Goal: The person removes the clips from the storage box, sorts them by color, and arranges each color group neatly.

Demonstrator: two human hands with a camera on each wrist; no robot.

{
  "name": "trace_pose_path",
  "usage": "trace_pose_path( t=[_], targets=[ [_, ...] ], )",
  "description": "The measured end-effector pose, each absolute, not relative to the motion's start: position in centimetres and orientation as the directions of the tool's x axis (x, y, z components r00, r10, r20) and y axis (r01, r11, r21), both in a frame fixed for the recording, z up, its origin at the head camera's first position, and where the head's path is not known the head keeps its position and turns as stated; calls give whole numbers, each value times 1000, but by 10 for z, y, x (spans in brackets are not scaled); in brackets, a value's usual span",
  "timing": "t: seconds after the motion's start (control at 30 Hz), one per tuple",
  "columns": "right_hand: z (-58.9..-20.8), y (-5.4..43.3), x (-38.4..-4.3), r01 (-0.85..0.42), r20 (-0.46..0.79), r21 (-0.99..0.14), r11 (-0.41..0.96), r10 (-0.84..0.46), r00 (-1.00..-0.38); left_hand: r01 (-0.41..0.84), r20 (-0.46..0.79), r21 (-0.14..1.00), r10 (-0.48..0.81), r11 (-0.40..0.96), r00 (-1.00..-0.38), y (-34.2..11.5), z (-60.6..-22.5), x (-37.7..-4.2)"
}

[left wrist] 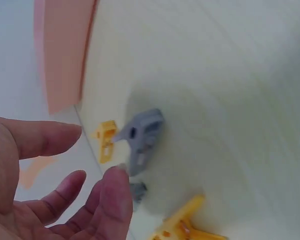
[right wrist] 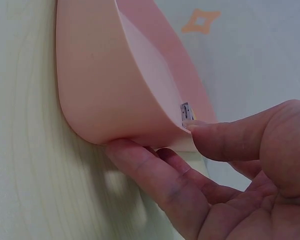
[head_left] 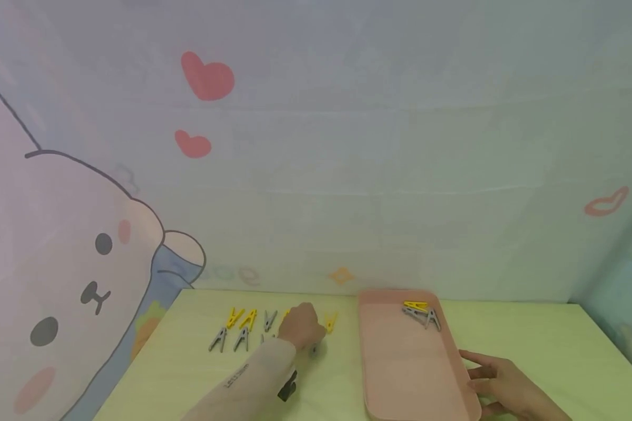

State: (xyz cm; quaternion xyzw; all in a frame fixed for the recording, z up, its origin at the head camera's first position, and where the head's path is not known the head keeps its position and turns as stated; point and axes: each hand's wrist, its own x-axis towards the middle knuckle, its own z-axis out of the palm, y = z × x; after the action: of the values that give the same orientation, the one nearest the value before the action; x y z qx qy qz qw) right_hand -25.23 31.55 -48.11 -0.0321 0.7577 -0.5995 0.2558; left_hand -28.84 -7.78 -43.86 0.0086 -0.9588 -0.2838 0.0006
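In the head view my left hand (head_left: 301, 327) reaches over several grey and yellow clothespins on the table. A grey clothespin (left wrist: 142, 137) lies just past its fingertips in the left wrist view, and the thumb and fingers are spread apart with nothing between them. Behind it are a yellow clothespin (left wrist: 107, 141) and, lower, another yellow one (left wrist: 182, 225). My right hand (head_left: 505, 386) holds the right side of a pink tray (head_left: 366, 362), thumb at the rim and fingers against the outer wall low down. Inside the tray's far corner lie grey clothespins (head_left: 432, 318) and a yellow clothespin (head_left: 415, 304).
Left of the left hand, more clothespins stand in rough rows, among them a yellow one (head_left: 234, 317) and a grey one (head_left: 218, 339). A light wooden table (head_left: 158, 374) carries everything. A printed cloth (head_left: 316, 175) hangs behind the table's far edge.
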Motion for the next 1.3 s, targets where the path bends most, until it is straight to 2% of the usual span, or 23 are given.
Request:
trace_pose_path(
  t=[0.3, 0.5, 0.7, 0.9, 1.03, 1.2, 1.3],
  targets=[
    [-480, 307, -252, 299, -384, -897, 325, -236, -893, 64, 62, 532, 37, 844, -997, -47, -434, -310],
    [-480, 309, -248, 285, -373, -906, 313, -275, -886, 104, 80, 584, 70, 805, -994, -12, -427, -321],
    [-480, 310, -242, 257, -350, -918, 302, -315, -882, 121, 82, 585, 89, 802, -993, 23, -430, -327],
    [-480, 304, -236, 285, -373, -909, 303, -291, -881, 174, 102, 485, 143, 857, -985, 49, -433, -331],
    [-479, 302, -234, 285, -373, -909, 304, -288, -882, 149, 82, 398, 127, 905, -989, 63, -431, -331],
    [-477, 302, -233, 282, -368, -915, 289, -309, -877, 95, 22, 428, 95, 899, -995, 77, -438, -337],
    [-476, 302, -231, 276, -362, -918, 285, -317, -876, 116, 23, 418, 117, 901, -993, 83, -447, -343]
  ],
)
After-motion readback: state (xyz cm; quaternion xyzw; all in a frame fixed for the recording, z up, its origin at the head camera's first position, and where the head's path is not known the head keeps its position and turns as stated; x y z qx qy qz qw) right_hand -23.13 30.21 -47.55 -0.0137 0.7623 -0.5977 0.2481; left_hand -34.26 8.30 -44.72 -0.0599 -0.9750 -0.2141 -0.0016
